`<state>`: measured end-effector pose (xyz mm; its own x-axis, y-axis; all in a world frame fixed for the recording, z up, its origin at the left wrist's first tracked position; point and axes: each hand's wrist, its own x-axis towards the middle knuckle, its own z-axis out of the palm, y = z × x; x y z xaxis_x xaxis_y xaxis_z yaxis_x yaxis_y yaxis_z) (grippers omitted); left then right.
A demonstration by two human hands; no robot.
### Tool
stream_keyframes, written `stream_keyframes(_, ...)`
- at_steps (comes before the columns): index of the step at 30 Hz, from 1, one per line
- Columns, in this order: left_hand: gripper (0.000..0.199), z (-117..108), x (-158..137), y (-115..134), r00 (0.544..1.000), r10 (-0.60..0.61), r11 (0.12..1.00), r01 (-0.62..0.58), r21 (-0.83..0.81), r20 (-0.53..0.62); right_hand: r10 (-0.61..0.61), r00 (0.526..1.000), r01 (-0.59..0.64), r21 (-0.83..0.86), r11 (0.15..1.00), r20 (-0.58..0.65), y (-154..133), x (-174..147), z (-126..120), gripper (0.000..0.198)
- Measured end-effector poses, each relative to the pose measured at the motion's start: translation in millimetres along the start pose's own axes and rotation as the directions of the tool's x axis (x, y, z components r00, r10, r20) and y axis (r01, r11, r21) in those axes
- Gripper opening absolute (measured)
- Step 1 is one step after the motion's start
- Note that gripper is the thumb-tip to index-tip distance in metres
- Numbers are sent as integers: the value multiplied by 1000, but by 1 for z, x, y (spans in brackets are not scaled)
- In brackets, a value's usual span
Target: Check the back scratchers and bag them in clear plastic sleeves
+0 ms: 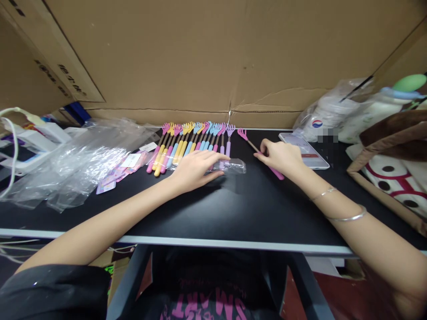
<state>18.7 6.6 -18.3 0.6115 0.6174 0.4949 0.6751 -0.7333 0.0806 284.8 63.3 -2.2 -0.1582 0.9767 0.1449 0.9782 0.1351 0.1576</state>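
Observation:
My right hand (pixel 282 156) is closed round the shaft of a pink back scratcher (pixel 243 134). Its claw points up and to the left, and its pink handle sticks out below my palm. My left hand (pixel 199 168) has its thumb and fingers brought together at a narrow clear plastic bag (pixel 237 166), whose end extends to the right past my fingertips. Several back scratchers (pixel 182 149) in pink, yellow, blue and purple lie side by side behind my left hand, claws toward the cardboard. The hand covers some of their handles.
Clear plastic bags (pixel 83 164) and colourful cards (pixel 123 169) lie at the left, beside a white device (pixel 36 142). To the right are a phone (pixel 313 158), a bagged cup (pixel 330 115) and a cloth bag (pixel 393 146). A cardboard wall (pixel 200 53) closes off the back.

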Motion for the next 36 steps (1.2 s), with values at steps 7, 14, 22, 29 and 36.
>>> stream_keyframes(7, 32, 0, 0, -1, 1000, 26, 999, -26, 20, -8, 10, 999, -10, 16, 1000, 40, 6, 5, 6, 36)
stream_keyframes(14, 34, 1, -1, -4, 999, 35, 999, -35, 33, -17, 28, 999, -30, 49, 998, 46, 20, 9, 1, 32)
stream_keyframes(22, 37, 1, -1, -6, 1000, 11, 998, -11, 55, -9, -45, 978, -70, 530, 845, 201, 35, 20, -9, 18)
stream_keyframes(29, 36, 2, -1, -9, 1000, 5, 998, -4, 64, -25, -157, 960, -83, 774, 628, 231, 40, 22, -9, 6)
stream_keyframes(36, 41, 0, -1, -9, 999, 13, 996, -10, 83, -42, -409, 830, -5, 738, 675, 380, 49, 15, -21, 43)
